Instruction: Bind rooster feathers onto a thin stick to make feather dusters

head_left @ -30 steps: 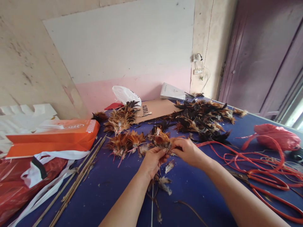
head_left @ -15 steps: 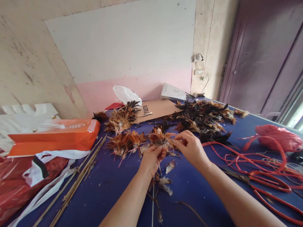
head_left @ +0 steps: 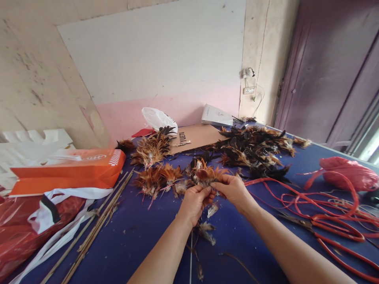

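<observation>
Head view: both hands (head_left: 192, 203) (head_left: 236, 190) pinch brown feathers (head_left: 209, 174).

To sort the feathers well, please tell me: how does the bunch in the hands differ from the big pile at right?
The held bunch is small; the pile is far larger. The bunch looks mostly orange-brown; the pile mixes much black with brown. The left hand and right hand hold the bunch; the pile lies on the table. Both are feathers.

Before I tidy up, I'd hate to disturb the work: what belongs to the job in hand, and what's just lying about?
Job: held feather bunch; probably feather piles, red twine, scissors too.
Seemingly lying about: orange bag, white box, cardboard, plastic bag.
</observation>
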A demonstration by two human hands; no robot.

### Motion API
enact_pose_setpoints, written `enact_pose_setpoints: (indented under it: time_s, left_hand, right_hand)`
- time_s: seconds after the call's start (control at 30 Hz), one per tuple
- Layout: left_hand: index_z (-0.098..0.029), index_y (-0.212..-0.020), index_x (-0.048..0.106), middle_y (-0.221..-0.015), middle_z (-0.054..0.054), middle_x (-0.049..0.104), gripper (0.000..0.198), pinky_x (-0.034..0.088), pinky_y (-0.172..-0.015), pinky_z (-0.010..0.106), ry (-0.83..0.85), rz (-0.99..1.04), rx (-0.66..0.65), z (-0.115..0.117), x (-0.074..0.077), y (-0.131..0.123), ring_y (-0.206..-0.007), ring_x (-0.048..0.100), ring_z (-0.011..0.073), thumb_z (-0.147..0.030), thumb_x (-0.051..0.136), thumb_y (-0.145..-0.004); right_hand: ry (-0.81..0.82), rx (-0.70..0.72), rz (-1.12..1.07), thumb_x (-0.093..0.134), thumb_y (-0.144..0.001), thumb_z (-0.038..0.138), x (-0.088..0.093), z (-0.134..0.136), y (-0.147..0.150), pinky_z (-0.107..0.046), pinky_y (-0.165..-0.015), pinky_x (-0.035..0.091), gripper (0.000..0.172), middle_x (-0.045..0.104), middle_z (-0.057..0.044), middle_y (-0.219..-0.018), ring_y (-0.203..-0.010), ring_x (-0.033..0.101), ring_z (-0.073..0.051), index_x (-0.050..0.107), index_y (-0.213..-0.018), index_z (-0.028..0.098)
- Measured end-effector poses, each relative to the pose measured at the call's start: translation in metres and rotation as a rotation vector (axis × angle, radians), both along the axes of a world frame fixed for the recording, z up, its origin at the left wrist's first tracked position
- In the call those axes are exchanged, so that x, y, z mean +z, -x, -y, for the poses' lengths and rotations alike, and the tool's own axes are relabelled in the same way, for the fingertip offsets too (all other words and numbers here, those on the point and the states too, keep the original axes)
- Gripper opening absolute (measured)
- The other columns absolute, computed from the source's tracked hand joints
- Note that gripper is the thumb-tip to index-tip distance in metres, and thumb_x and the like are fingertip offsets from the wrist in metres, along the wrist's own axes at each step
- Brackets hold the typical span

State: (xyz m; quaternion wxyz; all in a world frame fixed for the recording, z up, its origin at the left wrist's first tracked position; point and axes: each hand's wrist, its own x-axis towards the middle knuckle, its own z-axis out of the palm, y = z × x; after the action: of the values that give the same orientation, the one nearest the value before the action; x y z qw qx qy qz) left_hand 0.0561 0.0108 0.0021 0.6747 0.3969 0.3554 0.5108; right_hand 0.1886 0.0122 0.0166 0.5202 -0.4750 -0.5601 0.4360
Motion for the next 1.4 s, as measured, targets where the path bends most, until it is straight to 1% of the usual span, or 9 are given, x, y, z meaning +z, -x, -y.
enact_pose_setpoints:
  time_s: [0.23, 0.43, 0.53, 0.67, 0.87, 0.97, 1.1, 1.27, 1.4]
  left_hand:
    - [-0.01, -0.066, 0.065, -0.06, 0.004, 0.061, 0.02, 0.043, -0.053, 0.018, -0.004, -0.075, -0.023, 0.0, -0.001, 0.001, -0.052, 0.052, 0.0074, -0.024, 0.073, -0.055]
    - [-0.012, -0.052, 0.06, -0.046, -0.001, 0.052, 0.022, 0.036, -0.048, 0.021, -0.39, -0.516, 0.097, -0.011, -0.011, 0.007, -0.046, 0.046, 0.0089, -0.028, 0.06, -0.067]
    - [-0.013, -0.053, 0.06, -0.046, -0.002, 0.05, 0.021, 0.034, -0.047, 0.021, -0.517, -0.609, 0.101, -0.014, -0.012, 0.011, -0.046, 0.044, 0.0091, -0.026, 0.055, -0.069]
    - [-0.013, -0.057, 0.062, -0.049, -0.002, 0.052, 0.02, 0.034, -0.046, 0.02, -0.584, -0.668, 0.073, -0.011, -0.01, 0.011, -0.046, 0.045, 0.0096, -0.024, 0.053, -0.071]
    - [-0.014, -0.065, 0.065, -0.052, 0.003, 0.059, 0.024, 0.038, -0.045, 0.022, -0.407, -0.55, -0.034, -0.003, -0.005, 0.004, -0.045, 0.05, 0.0121, -0.034, 0.054, -0.072]
    - [-0.014, -0.06, 0.064, -0.05, 0.002, 0.056, 0.024, 0.037, -0.046, 0.021, -0.447, -0.526, 0.013, -0.001, -0.004, 0.001, -0.045, 0.049, 0.0112, -0.033, 0.056, -0.071]
    - [-0.014, -0.066, 0.065, -0.058, 0.002, 0.059, 0.021, 0.039, -0.05, 0.021, -0.492, -0.53, 0.038, 0.0, -0.003, 0.0, -0.049, 0.05, 0.0109, -0.03, 0.054, -0.074]
    - [-0.012, -0.077, 0.069, -0.067, 0.006, 0.064, 0.022, 0.044, -0.056, 0.024, -0.362, -0.393, -0.112, 0.002, 0.003, 0.002, -0.056, 0.055, 0.0128, -0.031, 0.058, -0.072]
    - [-0.012, -0.07, 0.07, -0.062, 0.006, 0.065, 0.018, 0.045, -0.055, 0.022, -0.26, -0.411, -0.117, 0.001, 0.008, 0.008, -0.056, 0.057, 0.0125, -0.028, 0.064, -0.066]
  right_hand:
    - [-0.19, -0.118, 0.268, 0.06, -0.064, 0.026, 0.0, -0.003, -0.002, -0.022, -0.054, 0.038, 0.012, 0.057, 0.001, -0.055, -0.055, 0.049, -0.011, 0.062, -0.059, 0.014]
    - [-0.236, -0.038, 0.385, 0.057, -0.064, 0.023, -0.002, -0.004, -0.003, -0.022, -0.054, 0.038, 0.011, 0.06, -0.001, -0.061, -0.06, 0.052, -0.013, 0.063, -0.062, 0.014]
    - [-0.17, 0.011, 0.398, 0.059, -0.063, 0.026, 0.001, 0.001, 0.0, -0.021, -0.048, 0.035, 0.016, 0.059, 0.001, -0.059, -0.054, 0.049, -0.011, 0.063, -0.071, 0.013]
    - [-0.208, -0.044, 0.398, 0.062, -0.059, 0.024, 0.002, 0.004, 0.004, -0.019, -0.046, 0.033, 0.016, 0.056, 0.002, -0.057, -0.053, 0.046, -0.01, 0.062, -0.071, 0.014]
    - [-0.105, 0.0, 0.125, 0.058, -0.065, 0.026, -0.012, -0.003, 0.008, -0.021, -0.047, 0.037, 0.015, 0.055, 0.002, -0.054, -0.048, 0.045, -0.01, 0.062, -0.075, 0.015]
    - [-0.101, 0.013, 0.065, 0.06, -0.064, 0.027, -0.014, -0.005, 0.007, -0.023, -0.05, 0.04, 0.015, 0.057, 0.001, -0.056, -0.05, 0.048, -0.011, 0.062, -0.073, 0.016]
    - [-0.072, 0.021, -0.023, 0.063, -0.062, 0.028, -0.009, -0.004, 0.004, -0.023, -0.051, 0.041, 0.015, 0.057, 0.001, -0.057, -0.051, 0.049, -0.011, 0.06, -0.069, 0.016]
    - [-0.002, 0.155, -0.106, 0.065, -0.061, 0.029, -0.001, -0.002, -0.002, -0.022, -0.05, 0.038, 0.02, 0.055, 0.004, -0.056, -0.049, 0.046, -0.008, 0.061, -0.074, 0.014]
    - [0.006, 0.234, -0.105, 0.066, -0.061, 0.03, 0.003, 0.001, -0.005, -0.02, -0.047, 0.033, 0.022, 0.056, 0.003, -0.056, -0.048, 0.043, -0.007, 0.063, -0.076, 0.014]
